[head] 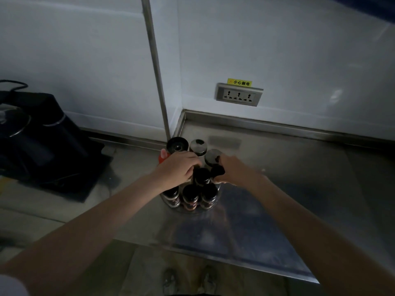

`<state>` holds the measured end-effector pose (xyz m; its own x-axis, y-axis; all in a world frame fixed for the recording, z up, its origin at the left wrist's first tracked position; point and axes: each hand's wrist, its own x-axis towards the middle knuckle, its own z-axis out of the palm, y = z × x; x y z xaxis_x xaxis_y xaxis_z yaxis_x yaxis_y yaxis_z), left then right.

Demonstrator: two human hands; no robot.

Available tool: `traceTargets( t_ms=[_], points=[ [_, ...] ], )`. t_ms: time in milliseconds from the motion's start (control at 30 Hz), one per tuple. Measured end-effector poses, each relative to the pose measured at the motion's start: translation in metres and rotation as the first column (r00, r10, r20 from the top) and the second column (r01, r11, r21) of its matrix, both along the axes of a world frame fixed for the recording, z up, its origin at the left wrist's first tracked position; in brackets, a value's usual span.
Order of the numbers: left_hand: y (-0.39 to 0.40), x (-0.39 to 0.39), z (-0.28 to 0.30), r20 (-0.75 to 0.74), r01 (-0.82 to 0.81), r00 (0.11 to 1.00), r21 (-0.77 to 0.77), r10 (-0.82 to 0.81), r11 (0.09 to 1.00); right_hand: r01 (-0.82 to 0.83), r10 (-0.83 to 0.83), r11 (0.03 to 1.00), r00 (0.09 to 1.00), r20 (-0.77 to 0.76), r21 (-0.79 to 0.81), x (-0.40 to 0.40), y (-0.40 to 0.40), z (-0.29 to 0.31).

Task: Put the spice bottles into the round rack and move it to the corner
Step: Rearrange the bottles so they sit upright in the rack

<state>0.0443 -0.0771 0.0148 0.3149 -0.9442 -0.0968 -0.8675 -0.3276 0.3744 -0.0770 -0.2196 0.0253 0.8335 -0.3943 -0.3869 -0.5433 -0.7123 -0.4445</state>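
Where the steel counter (277, 171) fills the right half of the frame, bare room lies right of centre up to its rear lip, and a black appliance (42, 137) sits at left. The round rack (190, 207) stands at centre, just short of the corner, with eight dark-capped spice bottles (189, 197) countable, labels unreadable. The left hand (181, 167) and right hand (233, 169) curl around the cluster. A three-outlet socket (239, 95) carries a yellow sticker (239, 82) reading 小心触电.

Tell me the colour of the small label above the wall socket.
Yellow label with dark characters; head view.
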Motion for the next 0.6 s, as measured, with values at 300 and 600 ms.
traceTargets(
  t_ms=[300,600],
  points=[
    [0.032,-0.008,0.004,0.157,0.016,0.987,-0.241,0.023,0.970,-0.107,0.127,0.982,0.984,0.128,-0.154,0.008,0.004,0.021],
    [0.038,-0.021,-0.016,0.200,0.192,0.962,-0.009,-0.186,0.981,-0.329,0.320,0.905,0.944,-0.080,-0.271,0.006,0.031,0.016]
  ],
)
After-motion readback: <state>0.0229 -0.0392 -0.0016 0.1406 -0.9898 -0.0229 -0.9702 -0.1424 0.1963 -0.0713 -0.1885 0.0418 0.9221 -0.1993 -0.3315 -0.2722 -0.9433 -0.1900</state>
